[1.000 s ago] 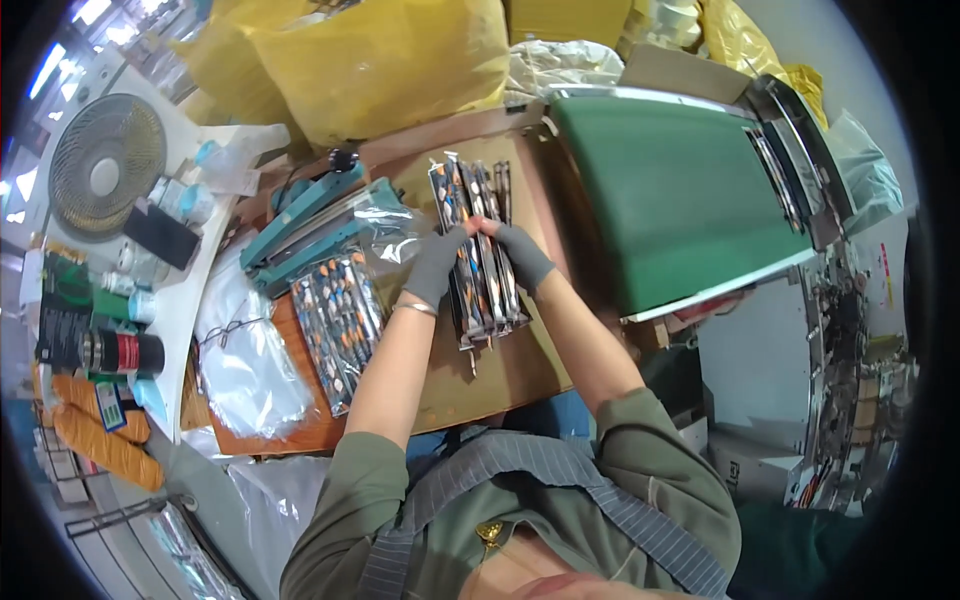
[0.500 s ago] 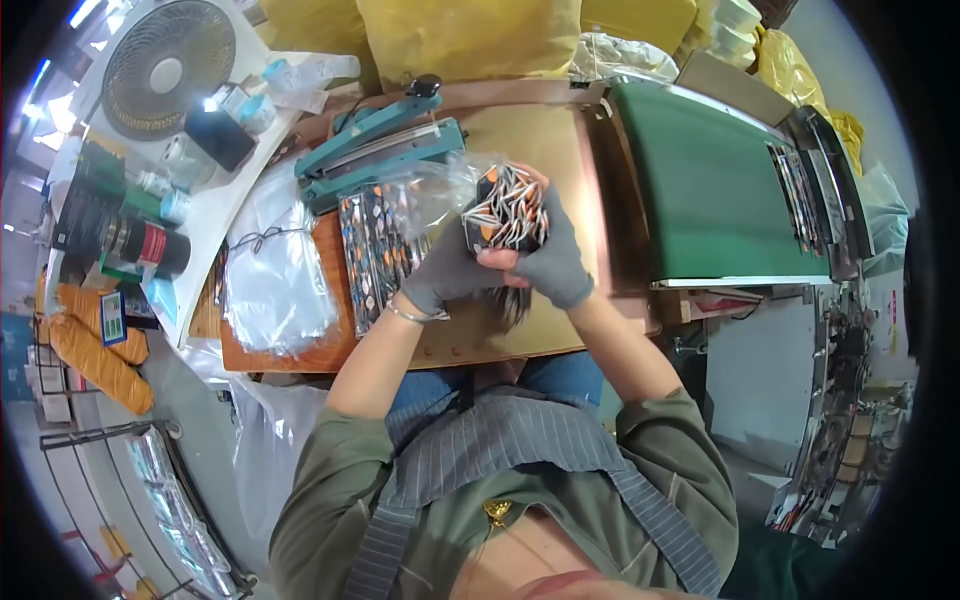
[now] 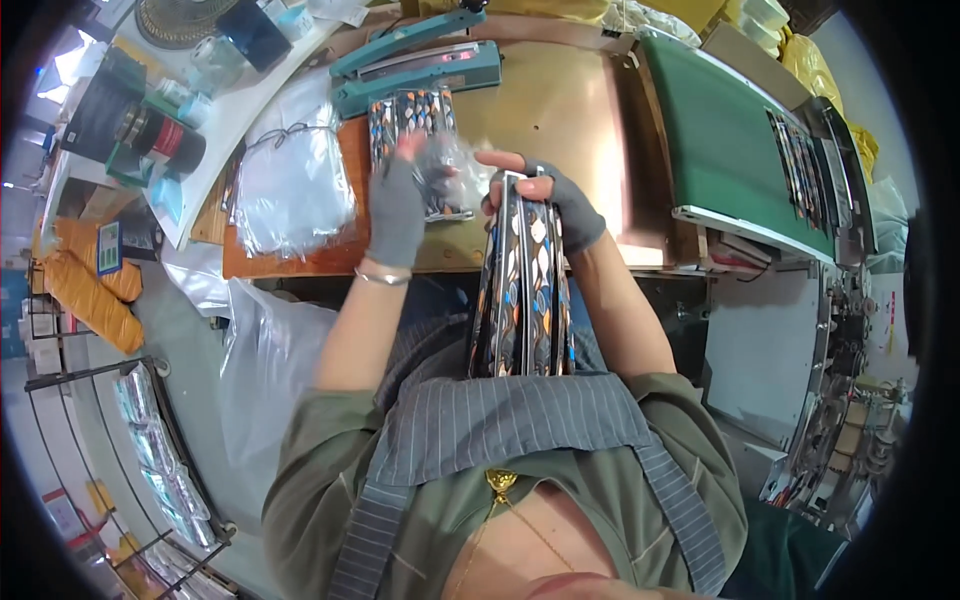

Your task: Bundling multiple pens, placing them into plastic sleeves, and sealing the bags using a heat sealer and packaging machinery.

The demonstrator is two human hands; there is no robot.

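Observation:
My right hand (image 3: 568,207), in a grey fingerless glove, grips the upper end of a bundle of long, narrow patterned packets (image 3: 522,285). They are black with orange, blue and white shapes, and hang upright against my apron. My left hand (image 3: 398,205), gloved alike, is raised over more such packets (image 3: 412,105) lying on the table. Its fingers are smeared by motion beside a crumpled clear plastic bag (image 3: 462,163); whether they grip it is not plain.
A teal bar sealer (image 3: 430,72) stands behind the packets. To the left lies a stack of clear bags (image 3: 290,195) on an orange-brown board (image 3: 240,262). On the right, a green conveyor belt (image 3: 720,140) carries packets (image 3: 795,165). A dark bottle (image 3: 160,135) stands on the white side table.
The bundle has come down toward my apron, and its long sides now show instead of its end. My left hand has left it and moved left. The whole view has shifted.

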